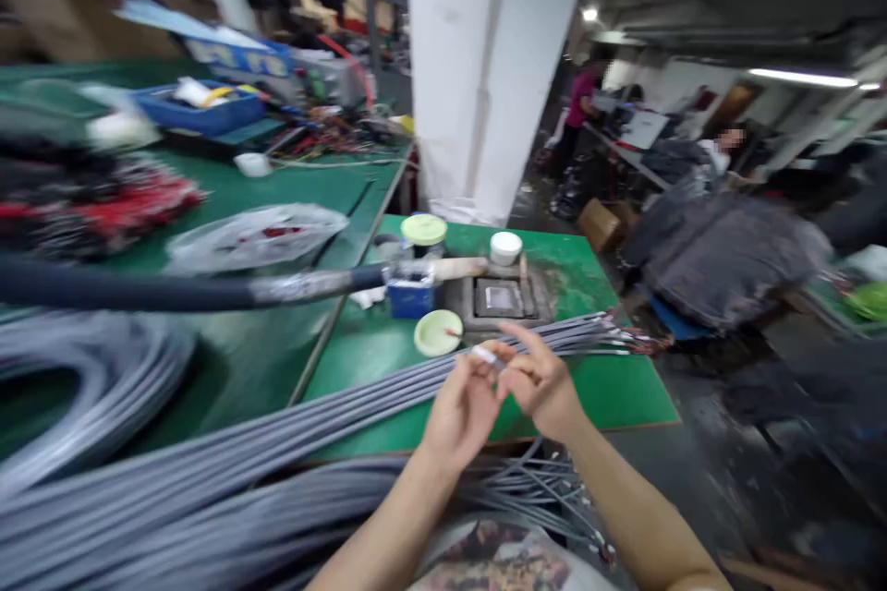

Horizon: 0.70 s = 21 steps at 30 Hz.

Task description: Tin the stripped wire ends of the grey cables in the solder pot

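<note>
Above the green bench, my left hand [463,411] and my right hand [544,386] meet with their fingertips together. A small white piece [487,355] is pinched between them; its kind is too small and blurred to make out. The index finger of my right hand points out while its thumb and other fingers are closed. Right behind the hands, a bundle of grey cables [374,395] runs across the bench, its stripped wire ends [624,332] at the right. A pale green bowl [438,333] sits just beyond the cables.
A square metal pot [504,298], a white tub [505,247], a jar with a yellow-green lid [424,229] and a blue box [411,295] stand behind. A dark hose [173,286] crosses from the left. More cables [333,499] hang along the front edge. Two people are farther back.
</note>
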Tool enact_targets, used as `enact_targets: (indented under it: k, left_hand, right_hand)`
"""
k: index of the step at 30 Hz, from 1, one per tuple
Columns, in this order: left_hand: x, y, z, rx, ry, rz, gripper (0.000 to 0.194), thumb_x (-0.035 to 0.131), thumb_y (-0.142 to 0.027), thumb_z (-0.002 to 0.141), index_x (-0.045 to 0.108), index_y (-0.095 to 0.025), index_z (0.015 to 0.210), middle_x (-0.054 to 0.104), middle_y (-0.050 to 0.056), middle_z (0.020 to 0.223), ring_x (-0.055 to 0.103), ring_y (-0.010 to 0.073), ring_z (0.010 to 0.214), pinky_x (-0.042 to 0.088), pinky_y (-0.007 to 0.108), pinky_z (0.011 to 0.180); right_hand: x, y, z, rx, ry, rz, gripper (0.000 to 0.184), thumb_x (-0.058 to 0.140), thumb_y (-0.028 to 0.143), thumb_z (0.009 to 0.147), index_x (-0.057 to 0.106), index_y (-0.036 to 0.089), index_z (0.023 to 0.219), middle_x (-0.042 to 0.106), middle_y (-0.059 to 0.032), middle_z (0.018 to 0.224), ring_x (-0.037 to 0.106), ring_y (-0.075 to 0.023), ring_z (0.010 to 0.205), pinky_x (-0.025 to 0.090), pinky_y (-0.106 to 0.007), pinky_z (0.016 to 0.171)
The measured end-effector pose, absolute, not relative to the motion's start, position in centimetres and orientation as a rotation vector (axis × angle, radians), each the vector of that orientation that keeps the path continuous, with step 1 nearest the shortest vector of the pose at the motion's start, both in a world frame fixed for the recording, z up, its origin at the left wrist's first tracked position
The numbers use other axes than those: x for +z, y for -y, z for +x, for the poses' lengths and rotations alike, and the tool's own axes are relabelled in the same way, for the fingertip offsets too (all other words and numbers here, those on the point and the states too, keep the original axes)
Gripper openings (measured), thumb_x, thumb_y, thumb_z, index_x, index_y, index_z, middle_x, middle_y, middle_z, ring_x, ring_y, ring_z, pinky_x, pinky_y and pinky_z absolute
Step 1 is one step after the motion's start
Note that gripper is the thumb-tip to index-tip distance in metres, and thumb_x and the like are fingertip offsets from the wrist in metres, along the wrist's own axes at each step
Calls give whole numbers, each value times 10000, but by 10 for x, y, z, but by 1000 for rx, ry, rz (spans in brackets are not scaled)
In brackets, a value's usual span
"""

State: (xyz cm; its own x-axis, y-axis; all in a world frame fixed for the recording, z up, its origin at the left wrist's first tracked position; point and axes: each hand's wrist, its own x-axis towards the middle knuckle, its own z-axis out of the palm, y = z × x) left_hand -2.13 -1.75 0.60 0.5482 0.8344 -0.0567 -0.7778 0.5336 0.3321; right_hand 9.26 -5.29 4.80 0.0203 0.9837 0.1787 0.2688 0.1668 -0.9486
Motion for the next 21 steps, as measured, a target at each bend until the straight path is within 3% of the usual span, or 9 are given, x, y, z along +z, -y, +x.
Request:
enact_targets:
  k: [2, 4, 8, 11, 16, 21]
  left_hand:
    - [6, 18, -15, 1008, -289, 404, 273, 684, -360, 768, 701, -162, 956, 669, 39, 808, 571, 118, 619, 487, 262, 622]
    - [2, 17, -14, 1023, -406, 540, 320, 679, -410, 765, 709, -147, 945, 642, 26, 699, 527, 113, 548, 465, 280, 595]
    - [-3, 19, -24, 1048, -591, 860, 286, 675, -402, 768, 736, -124, 746, 682, 56, 755, 587, 179, 779, 434, 311, 804]
    - [-3, 24, -29, 986, -619, 1019, 293, 639, -398, 797, 748, -139, 715, 687, 63, 796, 585, 186, 802, 425, 302, 809]
    - [-3, 30, -31, 920, -593, 1076, 262, 649, -373, 792, 763, -147, 728, 669, 70, 803, 575, 177, 778, 433, 284, 767]
    - [-3, 30, -36, 907, -593, 1078, 269, 635, -372, 805, 763, -145, 741, 683, 67, 786, 563, 168, 748, 426, 282, 758]
  right_hand:
    - [40, 50, 99, 1011, 1394, -1338, 568, 547, 296, 860, 363, 256, 1396, 612, 57, 628, 487, -84, 434, 439, -201, 448]
    - [39, 46, 108, 1096, 1491, -1358, 524, 569, 325, 852, 428, 255, 1352, 630, 31, 691, 527, -98, 481, 450, -220, 468]
    - [53, 33, 129, 915, 1705, -1475, 317, 666, 331, 784, 656, 215, 1079, 646, 0, 724, 598, -148, 677, 486, -276, 661]
    - [65, 18, 139, 965, 1683, -1482, 272, 705, 336, 743, 704, 192, 974, 606, 16, 627, 554, -125, 592, 447, -243, 574]
    - [65, -1, 138, 1350, 1559, -1334, 220, 753, 321, 662, 723, 158, 807, 660, -21, 679, 561, -116, 570, 426, -213, 491]
    - [52, -2, 123, 1300, 1341, -1211, 156, 756, 272, 638, 657, 156, 609, 560, 19, 524, 426, -70, 448, 308, -197, 406]
